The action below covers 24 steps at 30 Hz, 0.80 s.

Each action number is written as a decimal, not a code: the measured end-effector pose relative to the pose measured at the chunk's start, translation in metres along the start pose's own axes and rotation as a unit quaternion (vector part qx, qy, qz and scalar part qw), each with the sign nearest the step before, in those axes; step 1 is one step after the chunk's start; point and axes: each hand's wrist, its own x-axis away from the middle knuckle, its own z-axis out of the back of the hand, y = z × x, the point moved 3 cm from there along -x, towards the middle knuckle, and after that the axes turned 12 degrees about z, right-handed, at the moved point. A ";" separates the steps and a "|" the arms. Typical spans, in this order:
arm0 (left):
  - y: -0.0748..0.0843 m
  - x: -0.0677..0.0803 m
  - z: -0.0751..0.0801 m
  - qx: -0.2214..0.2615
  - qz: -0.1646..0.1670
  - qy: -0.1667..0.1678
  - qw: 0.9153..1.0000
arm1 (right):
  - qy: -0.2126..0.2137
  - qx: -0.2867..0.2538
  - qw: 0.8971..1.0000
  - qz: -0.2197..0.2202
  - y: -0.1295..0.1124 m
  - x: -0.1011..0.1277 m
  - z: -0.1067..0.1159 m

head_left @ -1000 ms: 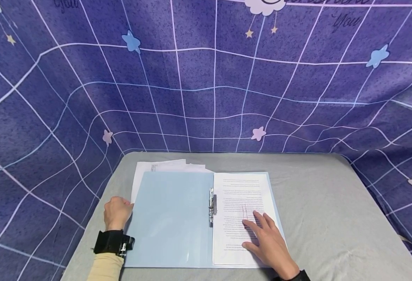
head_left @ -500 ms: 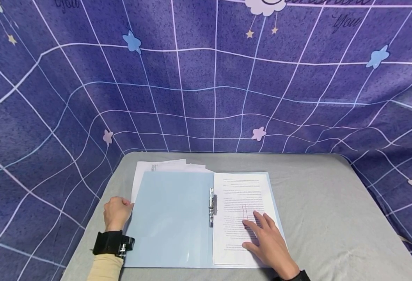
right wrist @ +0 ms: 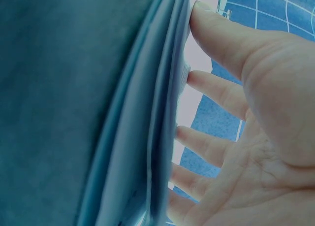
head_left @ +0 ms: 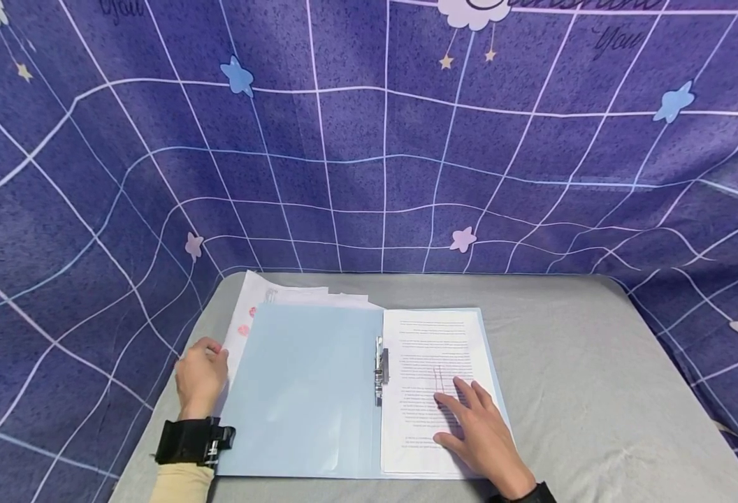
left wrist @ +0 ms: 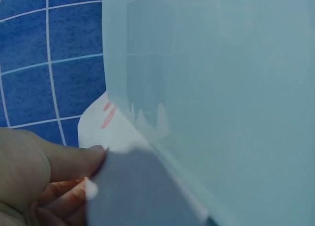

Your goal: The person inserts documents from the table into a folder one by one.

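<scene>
Left hand [head_left: 200,377]: fingers curled at the near-left edge of a loose sheet [head_left: 247,312], pinching it where it pokes out from under the folder's left cover; the left wrist view shows fingertips [left wrist: 93,154] against white paper bearing pink marks. Exact depth of the pinch cannot be told.

Right hand [head_left: 479,426]: flat, fingers spread and straight, pressing on the printed page [head_left: 435,363]; grips nothing.

Folder [head_left: 306,391]: pale blue, lying open on the grey table [head_left: 583,391], metal clip [head_left: 379,370] at the spine. Left cover bare; right half holds the printed page.

Loose sheets [head_left: 319,295]: white stack under the left cover, its far and left edges showing.

Handling, as judged: paper is light, thin and limp, and creases or tears easily if tugged; best taken at a free edge or corner and slid flat. The plastic cover looks smooth and slippery, semi-stiff, apt to shift unless held down.

Backdrop [head_left: 369,140]: purple cloth, white grid, stars.
</scene>
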 end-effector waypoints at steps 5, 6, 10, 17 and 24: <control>0.012 0.006 0.018 0.030 -0.021 0.059 0.998 | -0.003 -0.001 1.000 -0.001 -0.001 -0.001 0.001; 0.015 0.007 0.022 0.037 -0.023 0.071 0.997 | -0.005 -0.002 1.000 -0.002 -0.001 -0.001 0.002; 0.026 0.011 0.040 0.061 -0.046 0.123 0.989 | -0.007 -0.002 1.000 -0.003 -0.001 -0.001 0.002; 0.037 0.016 0.062 0.095 -0.093 0.199 0.971 | -0.003 0.000 1.000 -0.001 0.000 -0.001 0.002; 0.043 0.019 0.079 0.117 -0.111 0.256 0.953 | -0.005 0.000 1.000 -0.003 0.000 0.000 0.001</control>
